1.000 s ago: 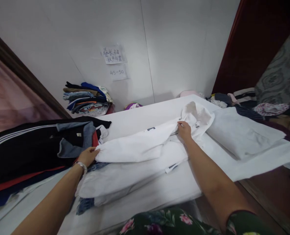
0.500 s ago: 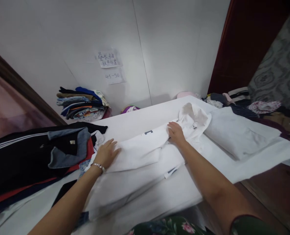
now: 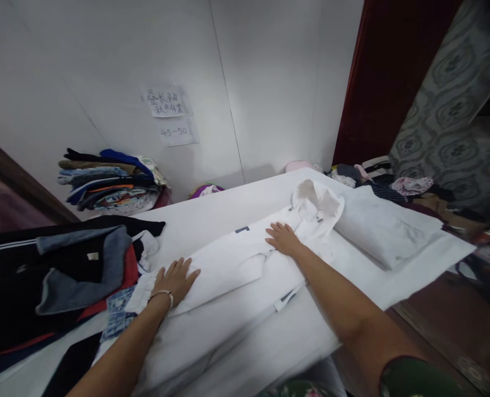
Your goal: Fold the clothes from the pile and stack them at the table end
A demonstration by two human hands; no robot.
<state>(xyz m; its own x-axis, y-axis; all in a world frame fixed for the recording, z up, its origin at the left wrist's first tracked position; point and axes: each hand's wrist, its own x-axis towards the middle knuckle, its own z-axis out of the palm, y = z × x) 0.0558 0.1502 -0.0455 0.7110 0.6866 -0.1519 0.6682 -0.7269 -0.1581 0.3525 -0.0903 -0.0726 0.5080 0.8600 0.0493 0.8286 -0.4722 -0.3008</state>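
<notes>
A white hooded garment (image 3: 224,270) lies partly folded across the white table, its far side turned in over the body. Its hood (image 3: 326,204) points to the far right, and a dark printed mark shows along the folded edge. My left hand (image 3: 173,284), with a bangle at the wrist, rests flat on the left end of the cloth, fingers spread. Near the hood, my right hand (image 3: 284,238) also lies flat on the garment with its fingers apart. Neither hand grips anything.
Folded dark clothes (image 3: 75,270) are heaped on the left. A clothes stack (image 3: 114,182) stands by the wall, below handwritten paper signs (image 3: 168,102). A plump white bundle (image 3: 387,226) lies right of the hood, and more clothes (image 3: 410,186) are piled beyond.
The view has swung a little to the right. Both hands now lie flatter on the garment, with the fingers spread wider. The garment's fold looks much the same.
</notes>
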